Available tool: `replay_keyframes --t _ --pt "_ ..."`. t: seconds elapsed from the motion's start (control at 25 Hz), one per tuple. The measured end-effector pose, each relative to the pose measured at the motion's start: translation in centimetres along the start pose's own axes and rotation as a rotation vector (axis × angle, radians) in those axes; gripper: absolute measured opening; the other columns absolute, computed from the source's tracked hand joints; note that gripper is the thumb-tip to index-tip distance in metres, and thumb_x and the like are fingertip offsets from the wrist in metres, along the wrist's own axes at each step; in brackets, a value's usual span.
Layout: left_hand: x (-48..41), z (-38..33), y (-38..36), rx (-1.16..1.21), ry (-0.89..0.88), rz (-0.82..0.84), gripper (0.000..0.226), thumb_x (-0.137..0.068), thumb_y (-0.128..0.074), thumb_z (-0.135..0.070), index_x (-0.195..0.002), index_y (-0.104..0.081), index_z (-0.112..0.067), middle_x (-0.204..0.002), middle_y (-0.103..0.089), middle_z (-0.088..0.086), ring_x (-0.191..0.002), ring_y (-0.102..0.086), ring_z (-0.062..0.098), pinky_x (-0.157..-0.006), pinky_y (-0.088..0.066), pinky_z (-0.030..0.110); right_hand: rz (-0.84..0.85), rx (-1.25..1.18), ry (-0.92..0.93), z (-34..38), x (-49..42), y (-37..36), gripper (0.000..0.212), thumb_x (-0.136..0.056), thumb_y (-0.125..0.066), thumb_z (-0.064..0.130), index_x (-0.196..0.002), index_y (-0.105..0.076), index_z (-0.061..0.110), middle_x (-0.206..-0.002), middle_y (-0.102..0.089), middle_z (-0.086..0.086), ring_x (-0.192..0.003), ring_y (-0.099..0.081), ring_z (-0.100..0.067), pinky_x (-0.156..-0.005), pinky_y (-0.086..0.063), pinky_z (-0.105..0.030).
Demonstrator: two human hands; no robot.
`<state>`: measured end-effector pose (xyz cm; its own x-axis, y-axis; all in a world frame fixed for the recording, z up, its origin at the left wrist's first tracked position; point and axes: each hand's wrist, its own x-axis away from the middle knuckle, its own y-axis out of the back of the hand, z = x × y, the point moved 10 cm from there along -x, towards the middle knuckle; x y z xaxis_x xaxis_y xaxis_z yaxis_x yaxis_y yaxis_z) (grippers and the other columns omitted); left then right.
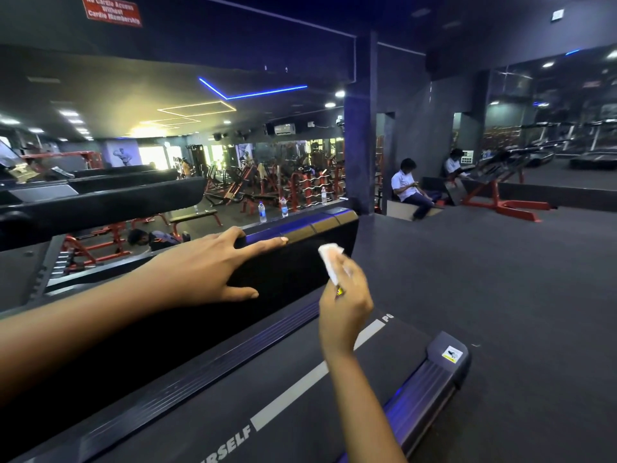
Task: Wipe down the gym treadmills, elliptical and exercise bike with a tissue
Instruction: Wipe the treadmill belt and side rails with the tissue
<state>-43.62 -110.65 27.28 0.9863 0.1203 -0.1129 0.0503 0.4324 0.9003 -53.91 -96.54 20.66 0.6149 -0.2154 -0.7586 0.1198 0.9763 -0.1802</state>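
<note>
The ledge edge (317,225) is touched by the spread left hand (207,265); one tissue (330,262) is pinched in the right hand (345,302), beside open floor (500,295); three bottles (262,212) beyond.

a red sign (113,10) with white lettering hangs high on the left. three water bottles (262,212) stand in a row before red weight machines (300,188). a person in a white shirt (409,190) sits beside a dark pillar (360,128), near a red bench frame (504,203). a blue light strip (253,93) glows on the ceiling.
</note>
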Motion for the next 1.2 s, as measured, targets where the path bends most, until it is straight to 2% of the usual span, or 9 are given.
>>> replay_keyframes --t 0.16,0.28,0.48,0.6,0.68,0.8,0.92,1.0,1.2 --pt "-0.2 0.1 -0.1 -0.006 -0.015 -0.011 0.086 -0.085 -0.038 -0.07 -0.115 0.043 -0.064 -0.135 -0.033 0.005 -0.115 -0.051 0.02 -0.093 -0.046 0.031 0.015 0.021 0.021 0.9 -1.0 -2.0 0.043 -0.071 -0.057 -0.013 -0.111 -0.067 0.001 -0.099 -0.065 -0.015 -0.091 -0.056 -0.016 -0.088 -0.035 -0.002" --pt "-0.2 0.3 -0.2 0.0 -0.01 -0.019 0.086 -0.084 -0.039 -0.071 -0.115 0.042 -0.064 -0.134 -0.034 0.005 -0.114 -0.051 0.02 -0.093 -0.046 0.032 0.023 -0.007 0.089 2.9 3.1 -2.3 0.045 -0.075 -0.054 -0.011 -0.116 -0.064 0.005 -0.101 -0.06 -0.008 -0.091 -0.053 -0.014 -0.084 -0.043 -0.014" --pt "0.0 0.1 -0.1 -0.018 -0.017 -0.03 0.086 -0.085 -0.038 -0.071 -0.116 0.042 -0.063 -0.136 -0.033 0.005 -0.113 -0.052 0.022 -0.094 -0.046 0.033 0.123 -0.078 0.219 3.7 5.9 -1.3 0.036 -0.08 -0.05 -0.001 -0.11 -0.068 0.006 -0.106 -0.062 0.001 -0.094 -0.058 -0.011 -0.087 -0.044 -0.012" --pt "0.3 0.0 -0.1 0.018 -0.021 0.001 0.086 -0.085 -0.037 -0.07 -0.116 0.043 -0.063 -0.146 -0.025 0.004 -0.123 -0.048 0.024 -0.097 -0.045 0.035 0.015 -0.071 -0.099 0.0 3.4 0.9 0.035 -0.074 -0.049 0.004 -0.102 -0.071 0.003 -0.102 -0.063 0.005 -0.092 -0.058 -0.005 -0.085 -0.036 0.0" --pt "-0.1 -0.1 0.1 0.03 -0.007 0.015 0.084 -0.085 -0.034 -0.071 -0.12 0.041 -0.061 -0.152 -0.017 0.002 -0.129 -0.043 0.023 -0.096 -0.047 0.035 -0.06 -0.088 -0.298 -3.1 0.9 2.5 0.034 -0.075 -0.054 -0.005 -0.104 -0.07 0.005 -0.101 -0.062 0.008 -0.094 -0.058 -0.002 -0.082 -0.036 0.002" --pt "-2.0 -1.1 0.4 0.01 -0.01 -0.002 0.081 -0.085 -0.032 -0.072 -0.12 0.041 -0.059 -0.154 -0.014 0.002 -0.135 -0.036 0.022 -0.093 -0.048 0.034 -0.038 -0.205 -0.513 -7.3 -2.0 3.2 0.039 -0.081 -0.053 -0.012 -0.107 -0.07 0.012 -0.103 -0.064 0.012 -0.095 -0.06 0.002 -0.079 -0.041 -0.002" --pt "-5.6 -2.5 0.8 -0.007 -0.015 0.003 0.08 -0.086 -0.033 -0.07 -0.122 0.038 -0.059 -0.154 -0.013 0.003 -0.137 -0.033 0.023 -0.097 -0.046 0.036 0.01 -0.477 -0.746 -10.8 -3.2 1.4 0.026 -0.088 -0.056 0.004 -0.105 -0.07 0.018 -0.104 -0.068 0.011 -0.097 -0.063 -0.004 -0.082 -0.049 -0.02" --pt "-7.6 -3.2 0.8 -0.008 -0.002 0.013 0.08 -0.087 -0.034 -0.07 -0.122 0.038 -0.06 -0.154 -0.011 0.001 -0.137 -0.031 0.023 -0.098 -0.044 0.036 0.014 -0.707 -0.931 -12.4 -3.2 -0.4 0.014 -0.091 -0.057 0.014 -0.099 -0.068 0.014 -0.094 -0.068 0.009 -0.086 -0.064 0.0 -0.074 -0.05 -0.019" --pt "-9.2 -4.0 0.9 0.002 0.014 -0.033 0.077 -0.079 -0.023 -0.079 -0.128 0.034 -0.062 -0.153 -0.013 0.001 -0.133 -0.037 0.022 -0.102 -0.04 0.034 0.177 -0.913 -0.971 -12.7 -5.0 -4.6 0.013 -0.089 -0.059 0.011 -0.085 -0.07 0.016 -0.078 -0.072 0.011 -0.078 -0.066 0.0 -0.071 -0.052 -0.016"
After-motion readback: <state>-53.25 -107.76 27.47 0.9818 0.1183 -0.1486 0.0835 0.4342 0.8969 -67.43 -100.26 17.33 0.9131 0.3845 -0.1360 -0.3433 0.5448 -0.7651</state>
